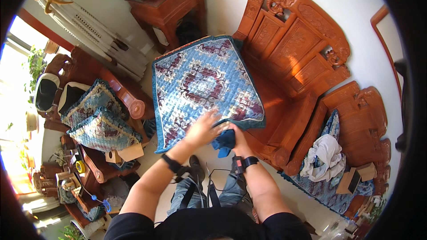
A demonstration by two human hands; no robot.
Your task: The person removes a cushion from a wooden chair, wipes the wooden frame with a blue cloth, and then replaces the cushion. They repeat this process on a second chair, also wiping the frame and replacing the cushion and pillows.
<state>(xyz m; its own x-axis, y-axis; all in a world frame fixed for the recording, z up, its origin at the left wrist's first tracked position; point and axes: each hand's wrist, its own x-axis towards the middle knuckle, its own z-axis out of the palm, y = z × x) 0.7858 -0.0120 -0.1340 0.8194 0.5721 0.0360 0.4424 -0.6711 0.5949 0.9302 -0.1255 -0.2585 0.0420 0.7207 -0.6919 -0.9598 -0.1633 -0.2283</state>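
Note:
A quilted blue cover (200, 76) with maroon and cream floral medallions and a teal border lies spread flat in front of me. What bears it is mostly hidden beneath. My left hand (202, 129), blurred, is over the cover's near edge with fingers stretched out and apart; whether it touches the fabric is unclear. Close by, my right hand (238, 139) grips a bunched dark blue cloth (223, 142) at the cover's near right corner. Where this cloth meets the teal border cannot be made out.
To the right stands a carved wooden armchair (283, 50), with a carved bench (358, 123) beyond holding white fabric (323, 158) and an open cardboard box (348, 181). Ruffled cushions (103, 133) rest on wooden seating at left. A wooden side table (166, 6) is at the back.

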